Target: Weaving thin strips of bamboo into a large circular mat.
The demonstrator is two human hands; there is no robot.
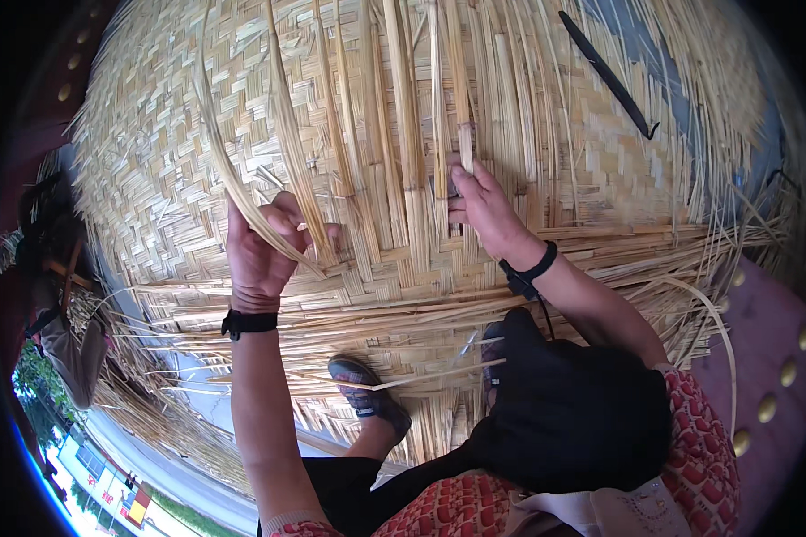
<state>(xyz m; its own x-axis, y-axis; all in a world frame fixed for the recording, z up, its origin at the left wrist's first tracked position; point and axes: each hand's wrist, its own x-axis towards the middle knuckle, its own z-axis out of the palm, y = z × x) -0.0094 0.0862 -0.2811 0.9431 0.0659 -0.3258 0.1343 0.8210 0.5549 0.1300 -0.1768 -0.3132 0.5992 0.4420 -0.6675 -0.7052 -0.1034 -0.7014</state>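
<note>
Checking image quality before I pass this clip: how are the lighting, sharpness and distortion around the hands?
Head view: even daylight, no harsh glare on the woven bamboo mat; left hand and right hand are reasonably sharp, the lifted strips slightly soft; fisheye bends the strips toward the rim, with dark vignette corners; the lower-left street patch is overexposed.
</note>
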